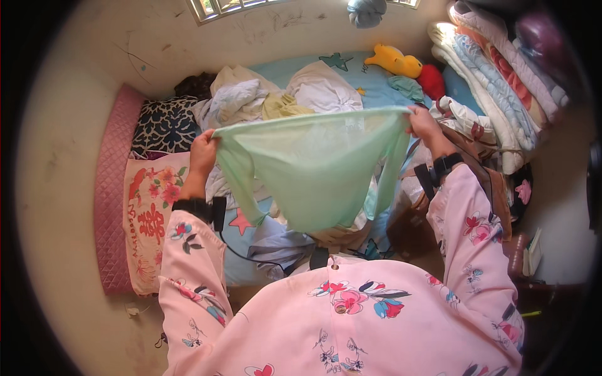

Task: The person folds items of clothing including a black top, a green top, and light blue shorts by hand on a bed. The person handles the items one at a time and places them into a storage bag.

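1. The pale-green garment (307, 169) hangs above the bed (376, 94), its upper edge taut, seemingly because the hands grip far apart.
2. Left hand (202, 153) pinches its left corner; right hand (425, 124), its right.
3. Rumpled clothes (238, 97) lie beyond, far left.

Garment (307, 169) above bed (377, 94) (pillows (164, 124) left)

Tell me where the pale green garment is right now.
In the head view, the pale green garment hangs across the centre, between the left grip and the right grip, just below the heaped clothes in the picture.
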Motion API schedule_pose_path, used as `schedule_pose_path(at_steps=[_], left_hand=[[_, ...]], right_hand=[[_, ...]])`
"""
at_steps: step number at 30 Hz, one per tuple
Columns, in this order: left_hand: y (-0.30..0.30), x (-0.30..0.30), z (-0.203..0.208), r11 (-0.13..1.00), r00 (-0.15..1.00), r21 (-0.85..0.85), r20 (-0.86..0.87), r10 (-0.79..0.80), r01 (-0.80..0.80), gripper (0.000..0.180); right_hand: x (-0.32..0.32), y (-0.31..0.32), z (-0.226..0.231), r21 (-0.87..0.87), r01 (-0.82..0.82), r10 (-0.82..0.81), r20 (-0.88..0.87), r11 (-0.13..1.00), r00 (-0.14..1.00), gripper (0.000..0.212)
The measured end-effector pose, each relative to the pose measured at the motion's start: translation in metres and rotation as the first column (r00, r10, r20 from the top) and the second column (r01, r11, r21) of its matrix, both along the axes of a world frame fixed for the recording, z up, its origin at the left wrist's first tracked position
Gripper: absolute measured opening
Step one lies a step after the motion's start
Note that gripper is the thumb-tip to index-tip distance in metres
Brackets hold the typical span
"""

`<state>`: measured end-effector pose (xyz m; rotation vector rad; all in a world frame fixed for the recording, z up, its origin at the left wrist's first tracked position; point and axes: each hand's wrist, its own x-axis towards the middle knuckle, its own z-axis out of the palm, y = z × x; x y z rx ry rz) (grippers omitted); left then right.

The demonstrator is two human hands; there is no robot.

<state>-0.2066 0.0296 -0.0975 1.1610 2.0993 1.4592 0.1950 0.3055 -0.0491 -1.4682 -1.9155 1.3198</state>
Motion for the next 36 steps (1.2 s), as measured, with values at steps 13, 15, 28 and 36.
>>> schedule_pose_path(at_steps=[13,15,28,36], left_hand=[[-0.043,0.019,0.061,0.976,0.993,0.209,0.082,-0.081,0.063,0.015],[-0.058,0.026,0.021,0.985,0.982,0.123,0.129,-0.140,0.124,0.015],[-0.168,0.151,-0.218,0.467,0.794,-0.883,-0.250,-0.554,0.049,0.010],[-0.205,0.181,-0.242,0.192,0.756,-0.957,0.042,-0.653,0.219,0.016]], right_hand=[[0.042,-0.047,0.003,0.502,-0.071,0.271,-0.338,0.862,0.901,0.022],[0.055,-0.063,-0.040,0.382,-0.162,0.285,-0.293,0.910,0.913,0.026],[0.107,-0.169,-0.258,-0.128,-0.544,0.521,0.529,0.829,0.669,0.020],[0.138,-0.217,-0.298,-0.483,-0.662,0.813,0.443,0.572,0.379,0.027]])
